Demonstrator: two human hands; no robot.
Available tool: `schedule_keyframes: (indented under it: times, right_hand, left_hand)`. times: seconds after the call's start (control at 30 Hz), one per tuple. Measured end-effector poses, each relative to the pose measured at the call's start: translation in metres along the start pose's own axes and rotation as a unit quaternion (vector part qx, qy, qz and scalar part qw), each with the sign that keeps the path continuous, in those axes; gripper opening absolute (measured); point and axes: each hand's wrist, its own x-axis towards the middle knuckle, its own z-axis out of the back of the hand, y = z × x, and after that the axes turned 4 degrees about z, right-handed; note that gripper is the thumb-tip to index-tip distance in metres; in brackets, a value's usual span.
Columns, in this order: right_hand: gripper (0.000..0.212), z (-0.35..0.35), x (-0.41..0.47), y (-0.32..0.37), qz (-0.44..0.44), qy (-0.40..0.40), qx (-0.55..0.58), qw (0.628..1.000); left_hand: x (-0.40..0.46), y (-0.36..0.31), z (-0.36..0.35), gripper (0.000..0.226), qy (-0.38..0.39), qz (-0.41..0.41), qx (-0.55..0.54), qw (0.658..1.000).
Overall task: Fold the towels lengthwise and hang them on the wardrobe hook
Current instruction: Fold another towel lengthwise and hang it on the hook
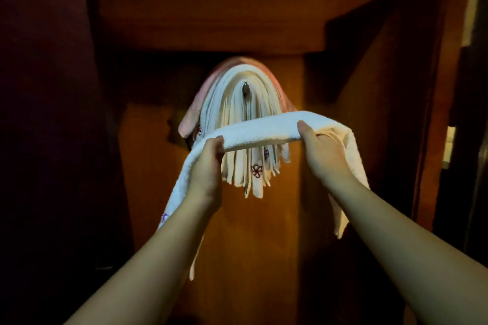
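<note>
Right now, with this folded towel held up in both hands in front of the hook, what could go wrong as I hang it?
The hook already carries a thick stack of towels, so little of its tip is free; the folded towel may sit on the pile and slide off. Pushing it on could also dislodge the outer pink towel. The end hanging past the left hand looks longer than that past the right hand, so it may drag off.

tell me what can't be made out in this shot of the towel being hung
Head view only:
- Wardrobe hook: only its tip shows; the hung towels cover the rest.
- Number of hung towels: the folds overlap too much to count.
- Folded white towel: its left tail runs behind the left hand and forearm.
- Right hand: its fingers are hidden under the towel.
- Wardrobe's left side: too dark.
</note>
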Motion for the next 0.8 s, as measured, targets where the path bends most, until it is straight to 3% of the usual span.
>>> schedule_keyframes:
  times: [0.2,0.3,0.5,0.6,0.67,0.8]
  right_hand:
    - [0.048,-0.001,0.065,0.018,0.033,0.049,0.029,0.998]
    - [0.061,-0.005,0.098,0.027,0.039,0.059,0.043,0.997]
    - [0.067,-0.011,0.159,0.053,0.047,0.068,0.086,0.993]
    - [0.060,-0.016,0.193,0.062,0.069,0.005,0.122,0.990]
    - [0.068,-0.020,0.219,0.062,0.071,-0.062,0.124,0.988]
    - [0.084,-0.037,0.291,0.046,0.077,-0.015,0.106,0.991]
  left_hand:
    - [0.060,-0.042,0.000,0.041,0.059,-0.064,0.045,0.995]
    - [0.092,-0.058,0.001,0.055,0.070,-0.057,0.042,0.995]
    - [0.162,-0.091,-0.002,0.073,0.120,-0.049,0.081,0.988]
    - [0.199,-0.110,-0.006,0.080,0.134,-0.069,0.085,0.985]
    - [0.220,-0.116,-0.011,0.079,0.140,-0.090,0.087,0.982]
    - [0.264,-0.116,-0.020,0.079,0.131,-0.080,0.082,0.985]
